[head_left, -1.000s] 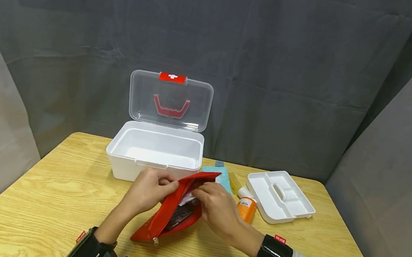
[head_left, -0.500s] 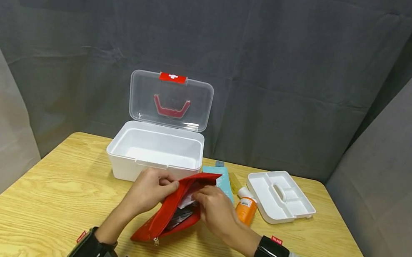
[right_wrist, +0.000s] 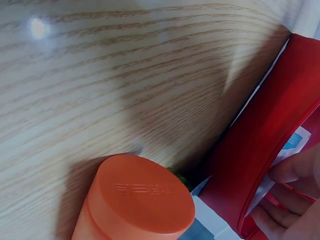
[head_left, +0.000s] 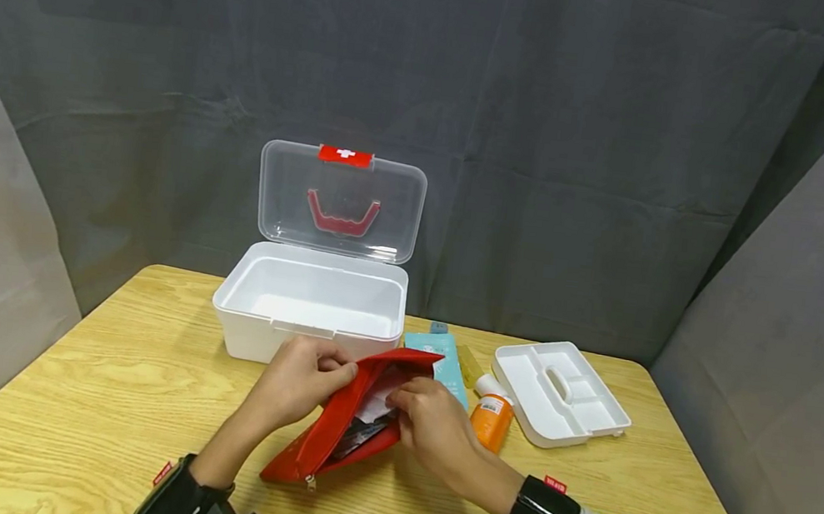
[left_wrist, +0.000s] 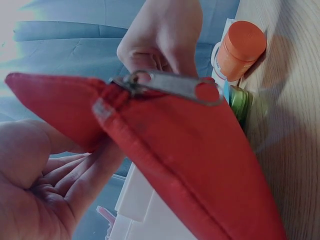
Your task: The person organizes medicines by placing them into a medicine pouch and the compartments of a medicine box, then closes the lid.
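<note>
My left hand [head_left: 303, 380] grips the edge of a red zip pouch [head_left: 333, 433], thumb on the near side, and the mouth of the pouch gapes to the right. My right hand [head_left: 439, 429] reaches its fingers into that mouth and pinches a white packet [head_left: 375, 404], which shows blue print in the right wrist view [right_wrist: 295, 142]. Dark contents [head_left: 359, 437] lie lower inside the pouch, too shadowed to identify. A metal zipper pull [left_wrist: 182, 86] hangs at the pouch's end in the left wrist view.
Behind the pouch stands a white first-aid box [head_left: 316, 306], its clear lid [head_left: 343, 199] raised. To the right lie a light blue packet [head_left: 449, 361], a yellow item [head_left: 470, 365], an orange bottle [head_left: 491, 423] with a white part, and a white divided tray [head_left: 562, 394].
My right hand has shifted slightly down within the pouch's mouth, and more of the white packet shows. The pouch's far right corner has dipped a little. My left hand has stayed in place.
</note>
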`<state>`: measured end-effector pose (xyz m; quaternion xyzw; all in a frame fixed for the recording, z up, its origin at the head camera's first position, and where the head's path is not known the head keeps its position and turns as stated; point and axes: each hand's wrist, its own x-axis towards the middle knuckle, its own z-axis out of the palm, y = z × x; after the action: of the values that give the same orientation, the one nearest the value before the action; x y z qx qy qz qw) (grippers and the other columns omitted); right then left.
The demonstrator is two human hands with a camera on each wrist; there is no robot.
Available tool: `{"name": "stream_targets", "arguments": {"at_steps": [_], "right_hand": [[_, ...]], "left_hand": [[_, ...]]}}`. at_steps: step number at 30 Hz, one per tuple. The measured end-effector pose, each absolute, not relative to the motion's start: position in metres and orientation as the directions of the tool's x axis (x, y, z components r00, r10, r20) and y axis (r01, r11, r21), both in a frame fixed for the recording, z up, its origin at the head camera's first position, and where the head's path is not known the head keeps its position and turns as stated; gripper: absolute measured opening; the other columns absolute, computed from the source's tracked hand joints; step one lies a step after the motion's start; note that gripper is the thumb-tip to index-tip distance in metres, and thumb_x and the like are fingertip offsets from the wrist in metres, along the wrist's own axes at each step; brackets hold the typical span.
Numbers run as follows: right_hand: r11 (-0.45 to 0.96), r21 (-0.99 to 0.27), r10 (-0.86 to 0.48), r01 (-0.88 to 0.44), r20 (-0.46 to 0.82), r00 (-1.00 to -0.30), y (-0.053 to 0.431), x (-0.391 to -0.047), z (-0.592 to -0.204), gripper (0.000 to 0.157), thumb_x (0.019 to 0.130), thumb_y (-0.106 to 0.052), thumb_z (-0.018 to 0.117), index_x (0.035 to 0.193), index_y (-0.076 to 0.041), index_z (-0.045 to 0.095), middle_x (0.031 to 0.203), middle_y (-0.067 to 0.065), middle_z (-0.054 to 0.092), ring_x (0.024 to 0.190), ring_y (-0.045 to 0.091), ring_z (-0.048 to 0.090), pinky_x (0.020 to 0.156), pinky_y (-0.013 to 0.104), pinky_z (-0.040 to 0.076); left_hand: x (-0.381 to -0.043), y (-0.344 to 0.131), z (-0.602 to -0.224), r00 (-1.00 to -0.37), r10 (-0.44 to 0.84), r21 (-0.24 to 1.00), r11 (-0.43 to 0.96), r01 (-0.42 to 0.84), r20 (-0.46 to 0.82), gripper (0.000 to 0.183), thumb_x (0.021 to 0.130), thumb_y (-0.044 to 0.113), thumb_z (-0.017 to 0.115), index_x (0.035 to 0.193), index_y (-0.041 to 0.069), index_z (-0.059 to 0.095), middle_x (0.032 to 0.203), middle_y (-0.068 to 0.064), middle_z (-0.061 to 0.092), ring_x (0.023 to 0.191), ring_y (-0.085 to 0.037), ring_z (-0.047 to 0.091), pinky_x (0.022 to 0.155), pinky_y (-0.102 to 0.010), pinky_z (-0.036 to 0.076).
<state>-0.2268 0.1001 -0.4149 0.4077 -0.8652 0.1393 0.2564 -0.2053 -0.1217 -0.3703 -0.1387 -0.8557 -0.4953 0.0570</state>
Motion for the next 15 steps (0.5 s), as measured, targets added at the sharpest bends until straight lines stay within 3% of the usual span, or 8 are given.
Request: {"name": "stream_targets", "arguments": {"at_steps": [15], "right_hand": [[0.657, -0.121, -0.596, -0.744, 0.52, -0.612, 0.1001, -0.2214, -0.4144, 0.019, 0.076, 0.003, 0.068, 0.089, -0.008, 0.076, 0.089, 0.004, 0.072, 0.087, 0.019, 0.069, 0.08, 0.035, 0.06]], "left_hand": [[-0.2053, -0.121, -0.3706, -0.958, 0.172, 0.832, 0.476, 0.286, 0.231, 0.012, 0.091, 0.007, 0.065, 0.085, 0.003, 0.075, 0.076, -0.005, 0.075, 0.057, -0.011, 0.066, 0.053, -0.027, 0.057]]}}
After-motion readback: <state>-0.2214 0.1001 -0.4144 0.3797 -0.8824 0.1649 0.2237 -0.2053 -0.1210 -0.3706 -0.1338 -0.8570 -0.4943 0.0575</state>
